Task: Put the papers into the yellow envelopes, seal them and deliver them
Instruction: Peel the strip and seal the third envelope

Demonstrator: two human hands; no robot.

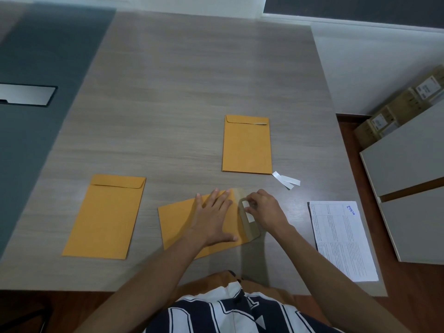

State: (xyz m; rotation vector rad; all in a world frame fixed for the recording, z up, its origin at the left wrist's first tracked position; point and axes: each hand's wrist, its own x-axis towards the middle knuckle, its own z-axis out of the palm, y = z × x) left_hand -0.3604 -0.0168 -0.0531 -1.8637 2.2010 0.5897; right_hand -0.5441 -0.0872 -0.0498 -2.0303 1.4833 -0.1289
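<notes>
Head view: left hand [212, 217] flat, fingers straight, pinning envelope [177, 219]; right hand [263, 210] pinches white strip [247, 211] on open flap [249, 227] — peel slowly, low along the flap, keeping the envelope pressed.

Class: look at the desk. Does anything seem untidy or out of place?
Two white strips, seemingly peeled seal backings, lie loose and crossed right of the far envelope. Nothing else stands out.

Grey wood-grain tabletop [192, 80] | three yellow envelopes lie flat: left [105, 216], far right [246, 145], near middle [177, 219] with flap open | two white strips [287, 180] beside far envelope | printed paper [343, 241] at right edge
</notes>
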